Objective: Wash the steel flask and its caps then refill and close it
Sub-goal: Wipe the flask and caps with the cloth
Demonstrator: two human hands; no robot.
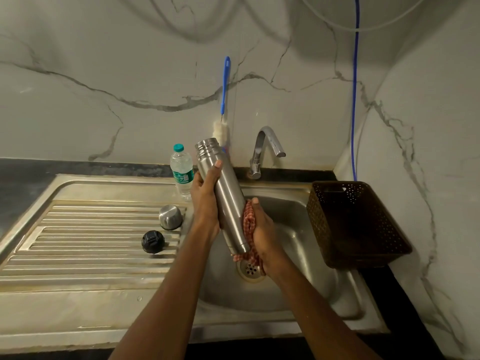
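The steel flask (225, 193) is held tilted over the sink basin (298, 255), its open threaded mouth pointing up and to the left. My left hand (206, 201) grips the flask's middle from the left. My right hand (262, 229) presses a red checked cloth (248, 224) against the flask's lower right side. On the ribbed drainboard (78, 242) to the left stand the steel cup cap (170, 217) and the black inner cap (152, 241), both apart from my hands.
A plastic water bottle (181, 171) with a teal cap stands behind the flask at the sink's back edge. The tap (267, 149) shows no running water. A blue-handled bottle brush (224, 100) hangs on the marble wall. A brown perforated basket (355, 224) sits at the basin's right.
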